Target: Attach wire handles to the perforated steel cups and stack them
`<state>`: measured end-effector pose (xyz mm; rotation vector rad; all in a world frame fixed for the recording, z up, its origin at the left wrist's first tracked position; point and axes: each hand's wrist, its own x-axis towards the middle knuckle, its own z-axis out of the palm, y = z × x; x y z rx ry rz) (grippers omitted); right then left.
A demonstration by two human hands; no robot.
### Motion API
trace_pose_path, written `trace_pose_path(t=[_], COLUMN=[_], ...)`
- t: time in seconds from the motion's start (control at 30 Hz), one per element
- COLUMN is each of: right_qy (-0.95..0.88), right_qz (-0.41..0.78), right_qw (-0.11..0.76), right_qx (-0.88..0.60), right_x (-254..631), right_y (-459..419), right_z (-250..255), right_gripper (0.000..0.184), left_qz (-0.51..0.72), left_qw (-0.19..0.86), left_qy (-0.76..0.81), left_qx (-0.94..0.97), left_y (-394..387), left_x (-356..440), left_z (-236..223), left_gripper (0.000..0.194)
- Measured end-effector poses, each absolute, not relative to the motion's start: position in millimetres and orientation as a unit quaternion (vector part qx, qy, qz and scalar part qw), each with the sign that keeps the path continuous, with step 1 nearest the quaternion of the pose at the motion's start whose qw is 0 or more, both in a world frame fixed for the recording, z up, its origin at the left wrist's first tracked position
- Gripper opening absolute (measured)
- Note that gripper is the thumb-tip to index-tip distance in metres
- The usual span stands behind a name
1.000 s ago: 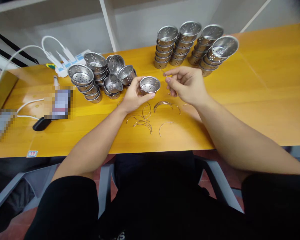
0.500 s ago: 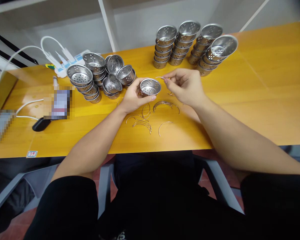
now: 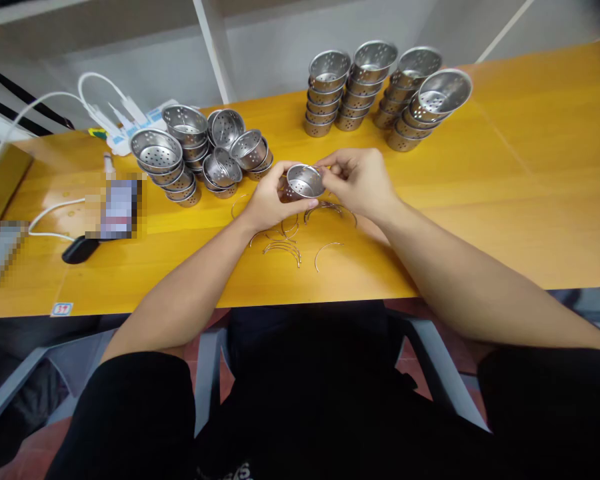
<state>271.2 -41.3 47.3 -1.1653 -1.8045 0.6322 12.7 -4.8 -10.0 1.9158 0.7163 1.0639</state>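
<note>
My left hand [image 3: 271,200] is closed round a small perforated metal cup [image 3: 304,182], held tilted above the table with its mouth up. At the cup's right rim, the fingertips of my right hand [image 3: 356,179] are pinched together on a thin curved wire, now mostly hidden by the fingers and rim. Whether the wire passes through a hole I cannot tell. Below the hands lie several loose curved wires [image 3: 283,249], and a single one [image 3: 326,251] sits apart nearer the front edge.
Stacked perforated cups [image 3: 329,93] stand at the back right. More stacks and tilted cups [image 3: 156,152] are at the back left, beside a white power strip [image 3: 123,141] with cables. A phone [image 3: 120,208] and a black oval object [image 3: 80,250] lie on the left.
My right hand has moved left and slightly down, bringing the wire to the cup's rim. The cup has tipped a little and shifted slightly right and down in my left hand.
</note>
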Motion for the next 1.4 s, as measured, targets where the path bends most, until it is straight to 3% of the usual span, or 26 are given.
trace_pose_path(t=[0.1, 0.2, 0.4, 0.57, 0.73, 0.9, 1.4], right_qy=[-0.715, -0.705, -0.696, -0.701, -0.713, -0.675, -0.63], right_qz=[0.251, 0.251, 0.276, 0.301, 0.409, 0.495, 0.533], right_qw=[0.457, 0.485, 0.492, 0.517, 0.465, 0.46, 0.476], right_qx=[-0.465, -0.453, -0.444, -0.388, -0.33, -0.296, -0.304], right_x=[268, 262, 252, 254, 260, 259, 257], right_y=[-40, -43, -48, -50, -59, -61, -57], right_z=[43, 42, 44, 52, 68, 73, 69], right_gripper=[0.01, 0.02, 0.019, 0.046, 0.07, 0.075, 0.077], left_qz=[0.415, 0.407, 0.416, 0.418, 0.402, 0.421, 0.422], left_qw=[0.379, 0.337, 0.316, 0.36, 0.418, 0.438, 0.401], left_qy=[0.279, 0.286, 0.306, 0.305, 0.292, 0.254, 0.267], left_qx=[0.779, 0.799, 0.796, 0.776, 0.76, 0.752, 0.768], left_y=[-5, -9, -20, -19, -11, -9, -17], left_x=[12, 14, 22, 21, 14, 14, 19], left_z=[-10, -8, 0, 3, 0, -1, 3], left_gripper=[0.12, 0.125, 0.117, 0.108, 0.097, 0.1, 0.092])
